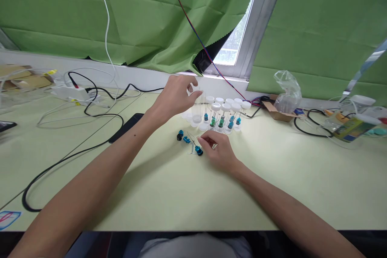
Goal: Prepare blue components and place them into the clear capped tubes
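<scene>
My left hand (pixel 178 94) is curled round the top of a clear plastic tube (pixel 196 113), which stands upright on the table. My right hand (pixel 220 150) is closed in a pinch beside a blue part with a thin metal rod (pixel 198 150); what the fingertips grip is too small to make out. Just left of it lie more small blue parts (pixel 186 140), a black cap-like piece (pixel 179 137) and thin bent metal wires (pixel 192 152). Behind my right hand stand several white-capped clear tubes (pixel 225 107), with blue or green parts on metal rods inside.
A black phone-like slab (pixel 127 127) lies left of my left forearm. Black cable (pixel 65 155) loops across the left side. Toward the back right are a cardboard box (pixel 276 113) with a clear plastic bag (pixel 288 92) and a yellow-labelled container (pixel 350 129). Green curtains (pixel 136 16) hang behind.
</scene>
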The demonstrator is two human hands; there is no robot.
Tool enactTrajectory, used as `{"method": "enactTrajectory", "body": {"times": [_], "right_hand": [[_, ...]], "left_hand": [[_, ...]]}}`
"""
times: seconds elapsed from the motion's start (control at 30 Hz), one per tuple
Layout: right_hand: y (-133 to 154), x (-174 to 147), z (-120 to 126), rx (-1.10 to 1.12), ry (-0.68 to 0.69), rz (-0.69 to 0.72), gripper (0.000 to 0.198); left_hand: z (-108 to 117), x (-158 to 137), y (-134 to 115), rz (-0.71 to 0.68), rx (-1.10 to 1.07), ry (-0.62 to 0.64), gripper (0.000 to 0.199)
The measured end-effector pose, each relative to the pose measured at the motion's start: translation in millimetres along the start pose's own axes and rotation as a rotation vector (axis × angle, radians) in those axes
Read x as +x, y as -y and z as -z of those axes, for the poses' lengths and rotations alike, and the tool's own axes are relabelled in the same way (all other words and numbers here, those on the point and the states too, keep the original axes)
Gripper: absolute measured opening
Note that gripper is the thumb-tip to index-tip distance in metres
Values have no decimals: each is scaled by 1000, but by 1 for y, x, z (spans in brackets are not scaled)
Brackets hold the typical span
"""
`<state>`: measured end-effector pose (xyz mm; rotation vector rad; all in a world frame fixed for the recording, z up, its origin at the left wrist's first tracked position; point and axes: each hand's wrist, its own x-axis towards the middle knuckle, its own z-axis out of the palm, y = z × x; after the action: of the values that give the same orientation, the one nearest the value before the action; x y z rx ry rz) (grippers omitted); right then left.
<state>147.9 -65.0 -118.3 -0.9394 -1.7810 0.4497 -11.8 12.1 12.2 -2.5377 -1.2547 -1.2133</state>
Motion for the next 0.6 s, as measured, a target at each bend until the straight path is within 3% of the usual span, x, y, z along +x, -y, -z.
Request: {"method": "enactTrajectory", "body": {"times": [0.43, 0.6], "right_hand": [[-3, 2, 1, 16, -29, -17, 19], [-5, 3, 2, 13, -45, -29, 20]], "left_hand": [[48, -22, -67, -135, -117, -349, 20], [52, -28, -79, -161, -110, -252, 19]]}}
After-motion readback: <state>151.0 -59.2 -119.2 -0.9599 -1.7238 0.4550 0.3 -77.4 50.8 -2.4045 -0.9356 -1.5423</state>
